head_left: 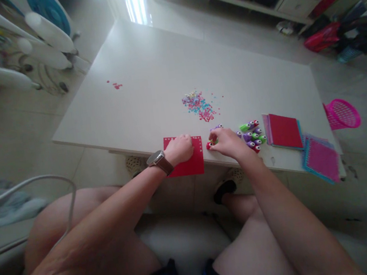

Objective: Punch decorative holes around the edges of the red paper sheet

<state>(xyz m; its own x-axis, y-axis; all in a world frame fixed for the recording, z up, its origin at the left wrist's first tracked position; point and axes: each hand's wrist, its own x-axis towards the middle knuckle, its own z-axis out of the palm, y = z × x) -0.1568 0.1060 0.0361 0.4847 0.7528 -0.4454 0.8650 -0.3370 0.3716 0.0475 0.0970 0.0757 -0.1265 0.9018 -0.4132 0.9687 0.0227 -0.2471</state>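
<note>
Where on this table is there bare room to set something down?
The far half of the table, beyond the confetti pile, is bare; so is the left part between the red specks and the red sheet under the left hand. The near right edge is crowded: right hand on a small punch, punch cluster, red paper stack, pink stack.

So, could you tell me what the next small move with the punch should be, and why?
Probably slide the punch left onto the right edge of the red sheet: the left hand pins the sheet flat at the edge of the table, and the right hand grips the punch just beside it, not yet over the paper.
</note>
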